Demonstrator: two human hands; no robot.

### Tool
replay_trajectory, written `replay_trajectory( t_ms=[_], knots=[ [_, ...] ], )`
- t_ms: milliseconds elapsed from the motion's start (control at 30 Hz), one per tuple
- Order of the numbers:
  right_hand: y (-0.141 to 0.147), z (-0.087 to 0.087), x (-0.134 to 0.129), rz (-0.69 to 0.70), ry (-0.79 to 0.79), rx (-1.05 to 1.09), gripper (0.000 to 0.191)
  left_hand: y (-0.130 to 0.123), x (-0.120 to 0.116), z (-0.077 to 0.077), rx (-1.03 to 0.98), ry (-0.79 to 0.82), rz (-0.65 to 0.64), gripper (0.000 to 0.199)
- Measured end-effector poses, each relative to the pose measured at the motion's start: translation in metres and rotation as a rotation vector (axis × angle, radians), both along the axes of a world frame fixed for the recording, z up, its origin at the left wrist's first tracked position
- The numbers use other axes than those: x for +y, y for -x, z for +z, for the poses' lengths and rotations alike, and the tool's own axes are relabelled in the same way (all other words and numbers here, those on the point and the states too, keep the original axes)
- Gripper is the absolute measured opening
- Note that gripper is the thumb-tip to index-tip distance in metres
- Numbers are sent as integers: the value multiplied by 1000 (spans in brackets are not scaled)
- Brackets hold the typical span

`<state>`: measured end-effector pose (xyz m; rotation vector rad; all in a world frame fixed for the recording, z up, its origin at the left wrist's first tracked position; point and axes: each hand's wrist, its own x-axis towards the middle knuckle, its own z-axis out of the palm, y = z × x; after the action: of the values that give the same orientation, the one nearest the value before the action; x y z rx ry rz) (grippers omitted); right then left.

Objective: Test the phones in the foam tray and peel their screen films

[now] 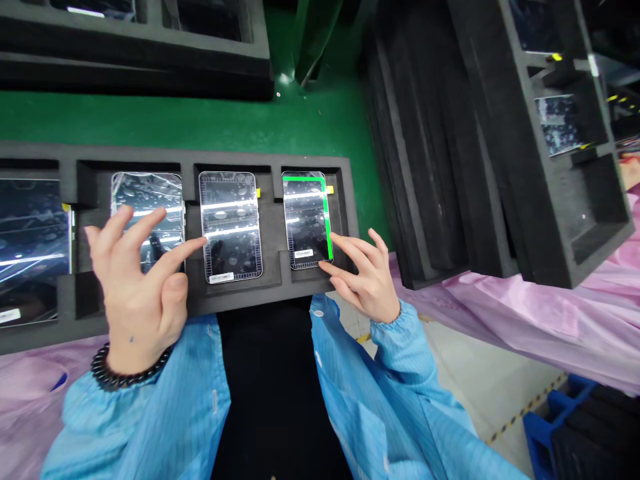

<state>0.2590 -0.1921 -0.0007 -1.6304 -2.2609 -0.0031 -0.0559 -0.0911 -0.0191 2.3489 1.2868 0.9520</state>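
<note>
Several tablet-like screen panels lie in recesses of a long black foam tray (235, 303). My left hand (143, 287) is open, fingers spread, hovering over the tray. Its index fingertip meets the left edge of the middle panel (231, 230), which has a white label at its bottom. My right hand (367, 277) is also open, two fingertips at the lower right corner of the right-hand panel (306, 220). Bright green strips (327, 223) run along that panel's top and right edges. A film-covered panel (150, 193) is partly hidden behind my left hand.
Another panel (30, 247) lies at the tray's far left. On the green tabletop (320, 127), a second foam tray (150, 60) stands behind. Stacked foam trays (450, 147) lean at the right. Pink garments (525, 313) show on both sides. A blue pallet (537, 427) sits on the floor.
</note>
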Motion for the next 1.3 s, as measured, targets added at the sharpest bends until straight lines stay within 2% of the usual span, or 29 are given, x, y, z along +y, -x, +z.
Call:
replay_trajectory(
  t_ms=[300,633,833,1133,1300],
  knots=[
    [-11,0,-8,-109,-51,16,28,1,1,-3,-2,-1,21,45],
    [-2,-4,-2,-49,-19,22,26,1,1,-2,5,-5,13,45],
    [6,-6,4,38,-4,36,28,1,1,-1,11,11,24,44],
    [-17,-3,-5,-79,-38,2,25,1,1,0,5,7,25,44],
    [-12,-2,-4,-44,-37,12,30,0,0,1,11,10,27,43]
  ],
)
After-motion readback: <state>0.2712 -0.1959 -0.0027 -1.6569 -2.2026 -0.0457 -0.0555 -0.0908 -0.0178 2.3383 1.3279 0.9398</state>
